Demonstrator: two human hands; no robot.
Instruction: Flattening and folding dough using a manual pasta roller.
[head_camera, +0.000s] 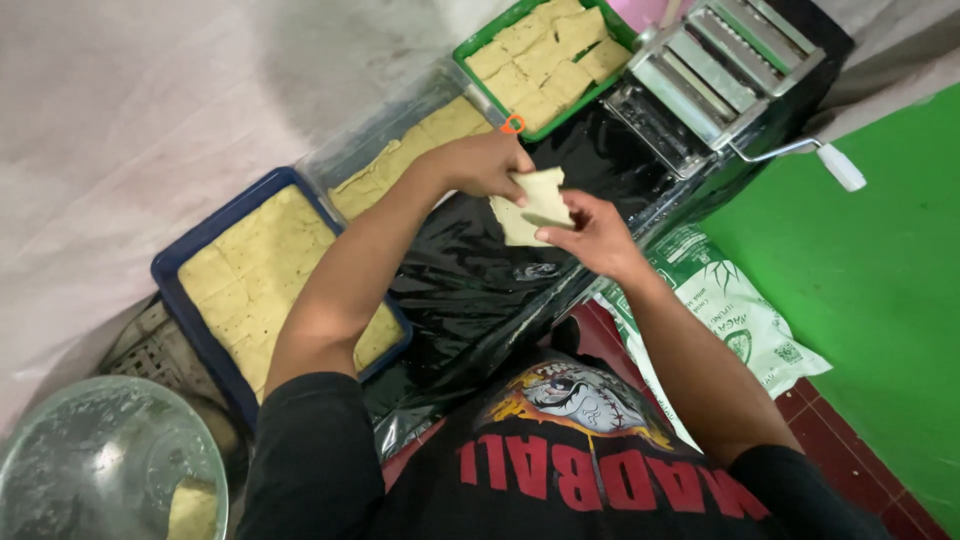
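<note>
Both my hands hold one pale yellow, speckled dough sheet above a black plastic sheet. My left hand pinches its upper edge. My right hand grips its lower right side with thumb on top. A metal hand-crank pasta roller stands just beyond, to the right of my hands. Left of my left arm lie a blue tray and a clear tray, both lined with flat dough squares.
A green tray with several dough squares sits at the back. A clear bowl holding a lump of dough is at the lower left. A printed white sack lies at the right on a green floor.
</note>
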